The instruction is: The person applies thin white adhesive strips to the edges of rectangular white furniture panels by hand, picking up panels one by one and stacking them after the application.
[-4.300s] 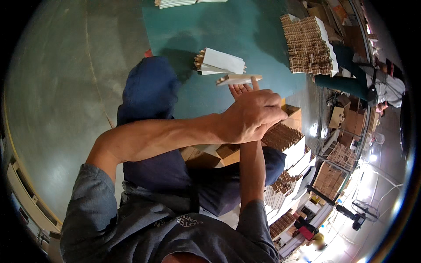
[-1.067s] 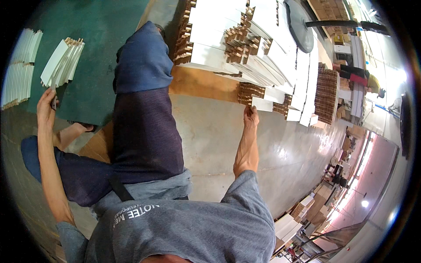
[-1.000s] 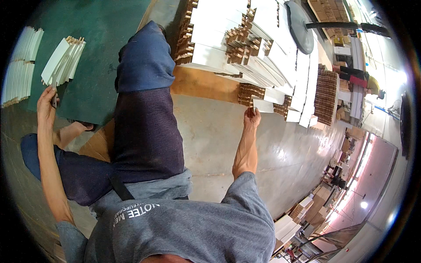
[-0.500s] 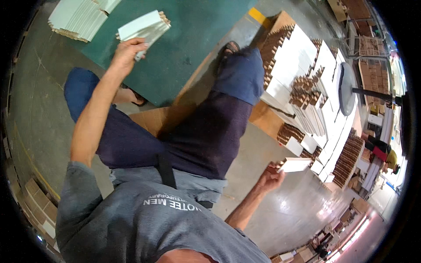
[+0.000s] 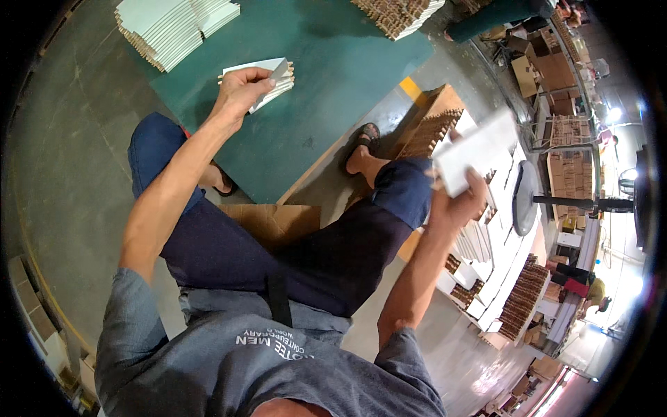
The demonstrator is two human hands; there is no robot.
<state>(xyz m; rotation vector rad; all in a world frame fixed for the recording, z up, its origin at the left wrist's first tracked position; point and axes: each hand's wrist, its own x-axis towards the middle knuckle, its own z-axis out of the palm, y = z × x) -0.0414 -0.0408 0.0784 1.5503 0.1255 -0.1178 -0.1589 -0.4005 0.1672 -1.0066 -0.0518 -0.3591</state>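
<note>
My left hand reaches out over the green mat and grips a small stack of flat white card pieces by its near edge. My right hand is raised beside my right knee and holds a flat white card sheet tilted upward. I sit on a piece of brown cardboard with my legs spread. My sandalled right foot rests at the mat's edge.
A larger stack of white card sheets lies on the mat at the far left. Brown-edged card stacks stand at the far side. Rows of white and brown card stacks fill the floor at my right. A black fan stand is beyond them.
My view has swung left toward the green mat. My right hand has lifted a white sheet from the stacks at my right up beside my knee. My left hand keeps hold of its small stack.
</note>
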